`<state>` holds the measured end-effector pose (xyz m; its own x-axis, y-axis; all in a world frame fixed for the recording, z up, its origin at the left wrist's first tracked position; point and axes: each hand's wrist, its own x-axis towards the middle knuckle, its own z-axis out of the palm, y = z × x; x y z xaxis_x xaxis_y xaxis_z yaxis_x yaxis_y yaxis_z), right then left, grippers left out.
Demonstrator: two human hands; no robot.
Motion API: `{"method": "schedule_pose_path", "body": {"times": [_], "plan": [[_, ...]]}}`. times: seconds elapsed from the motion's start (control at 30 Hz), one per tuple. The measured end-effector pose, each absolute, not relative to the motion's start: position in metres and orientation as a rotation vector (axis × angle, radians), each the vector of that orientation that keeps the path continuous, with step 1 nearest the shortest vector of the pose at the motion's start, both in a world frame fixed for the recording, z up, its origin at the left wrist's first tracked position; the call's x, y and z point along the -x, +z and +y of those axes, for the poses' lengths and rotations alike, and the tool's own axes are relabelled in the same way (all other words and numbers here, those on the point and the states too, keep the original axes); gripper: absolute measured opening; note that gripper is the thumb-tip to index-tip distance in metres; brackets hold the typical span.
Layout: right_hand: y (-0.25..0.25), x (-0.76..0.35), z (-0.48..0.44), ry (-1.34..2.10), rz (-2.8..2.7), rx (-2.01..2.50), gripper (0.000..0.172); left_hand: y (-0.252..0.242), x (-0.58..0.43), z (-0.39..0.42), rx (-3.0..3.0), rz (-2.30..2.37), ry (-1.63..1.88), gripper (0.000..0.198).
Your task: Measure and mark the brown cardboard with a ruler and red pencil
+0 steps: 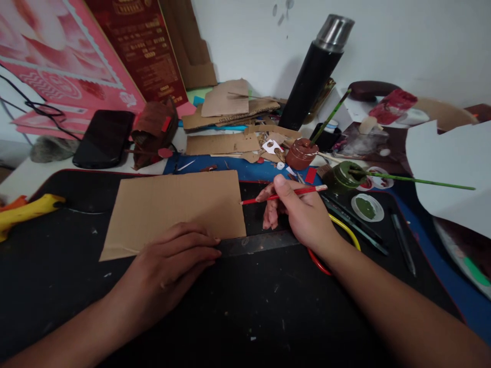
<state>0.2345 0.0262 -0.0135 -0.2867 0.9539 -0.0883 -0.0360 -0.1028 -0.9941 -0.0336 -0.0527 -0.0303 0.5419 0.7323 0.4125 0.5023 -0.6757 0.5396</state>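
Note:
A brown rectangular piece of cardboard (180,202) lies flat on the black mat (230,306). My left hand (172,266) rests over its lower edge, fingers lying flat and pointing right, on the end of a clear ruler (257,244). That ruler runs right along the cardboard's lower edge, and part of it is under my left hand. My right hand (295,209) grips a red pencil (303,190) between thumb and fingers. The pencil's tip points left, close to the cardboard's right edge; whether it touches is too small to tell.
Cardboard scraps (226,105), a brown paint jar (301,154), a green paint jar (343,177) and a black thermos (312,76) stand behind. A phone (104,138) lies back left, a yellow tool (30,210) far left. Pens (402,243) and paper (452,174) are right.

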Motion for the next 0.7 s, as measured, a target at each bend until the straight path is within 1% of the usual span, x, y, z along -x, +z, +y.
{"method": "schedule_pose_path", "body": {"times": [0.33, 0.5, 0.7], "plan": [[-0.0118, -0.2324, 0.0244, 1.508, -1.376, 1.115, 0.054, -0.0318, 0.0350, -0.0564, -2.503, 1.031, 0.854, 0.020], [-0.0120, -0.2337, 0.0243, 1.513, -1.397, 1.129, 0.055, -0.0306, 0.0325, -0.0551, -2.500, 1.072, 0.867, 0.019], [-0.0115, -0.2340, 0.0242, 1.529, -1.380, 1.114, 0.051, -0.0280, 0.0302, -0.0570, -2.463, 1.175, 0.825, 0.016]]}}
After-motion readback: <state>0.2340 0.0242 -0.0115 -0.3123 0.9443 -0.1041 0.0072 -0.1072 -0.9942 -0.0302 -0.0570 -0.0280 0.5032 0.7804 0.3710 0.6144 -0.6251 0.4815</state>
